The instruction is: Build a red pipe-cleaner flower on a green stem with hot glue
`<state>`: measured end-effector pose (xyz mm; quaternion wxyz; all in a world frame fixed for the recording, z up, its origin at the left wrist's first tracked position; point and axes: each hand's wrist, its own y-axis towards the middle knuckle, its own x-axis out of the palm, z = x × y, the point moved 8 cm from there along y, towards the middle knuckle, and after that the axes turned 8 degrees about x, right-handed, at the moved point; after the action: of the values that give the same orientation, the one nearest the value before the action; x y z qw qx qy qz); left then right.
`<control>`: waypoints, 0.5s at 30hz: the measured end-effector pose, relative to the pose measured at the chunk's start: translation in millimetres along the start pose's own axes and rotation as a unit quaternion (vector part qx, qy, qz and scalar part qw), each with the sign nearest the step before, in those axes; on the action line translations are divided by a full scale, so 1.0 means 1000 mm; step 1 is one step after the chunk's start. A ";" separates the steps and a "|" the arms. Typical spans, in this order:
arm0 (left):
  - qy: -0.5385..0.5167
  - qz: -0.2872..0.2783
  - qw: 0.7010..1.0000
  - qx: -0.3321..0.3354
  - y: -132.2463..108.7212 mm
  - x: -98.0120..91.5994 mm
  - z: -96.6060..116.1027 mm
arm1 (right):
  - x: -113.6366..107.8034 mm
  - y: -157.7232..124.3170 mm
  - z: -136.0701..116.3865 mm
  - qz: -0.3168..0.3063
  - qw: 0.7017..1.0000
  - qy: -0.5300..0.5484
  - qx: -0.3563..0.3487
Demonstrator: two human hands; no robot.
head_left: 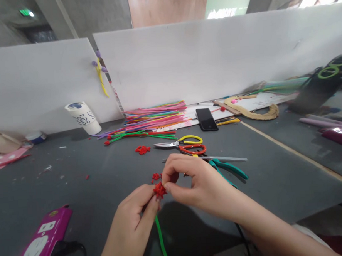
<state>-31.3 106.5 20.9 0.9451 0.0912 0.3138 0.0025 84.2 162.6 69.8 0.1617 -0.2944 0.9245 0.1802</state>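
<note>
Craft workshop, by look of it. Grey worktable [104,178] fenced by white foam boards [184,61], bare concrete behind. Beyond right hand [192,184]: yellow-handled scissors [174,144], teal pliers [228,169], heap of coloured pipe cleaners [155,117]. Left of left hand [130,223]: pink power strip [41,244]. Red flower [159,189] pinched between both hands.

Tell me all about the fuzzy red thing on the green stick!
The red clump is small, fuzzy and crumpled, like twisted pipe cleaner. It sits atop a thin green stem that runs down toward the person. The left hand pinches it from below, the right hand from the side, above the grey table.
</note>
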 end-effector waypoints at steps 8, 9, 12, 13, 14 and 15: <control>-0.003 -0.017 1.000 0.006 0.001 0.001 0.003 | 0.000 -0.001 -0.001 0.009 1.000 0.000 -0.008; -0.004 -0.022 1.000 0.008 0.000 0.002 0.003 | 0.000 -0.001 0.000 0.009 1.000 0.000 -0.009; -0.001 -0.030 0.999 0.011 0.000 0.003 0.001 | 0.000 -0.001 0.001 0.006 1.000 0.000 -0.009; 0.000 -0.031 0.999 0.010 0.000 0.004 0.000 | 0.000 -0.001 0.001 0.004 1.000 0.001 -0.009; 0.002 -0.030 0.999 0.012 0.000 0.004 -0.001 | 0.000 -0.002 0.001 0.001 1.000 0.001 -0.008; 0.003 -0.028 0.999 0.015 0.000 0.003 0.000 | 0.000 -0.002 0.002 -0.001 1.000 0.000 -0.007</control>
<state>-28.8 107.0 18.5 0.9423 0.0968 0.3193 -0.0283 85.8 161.9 67.9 0.1595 -0.2969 0.9229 0.1864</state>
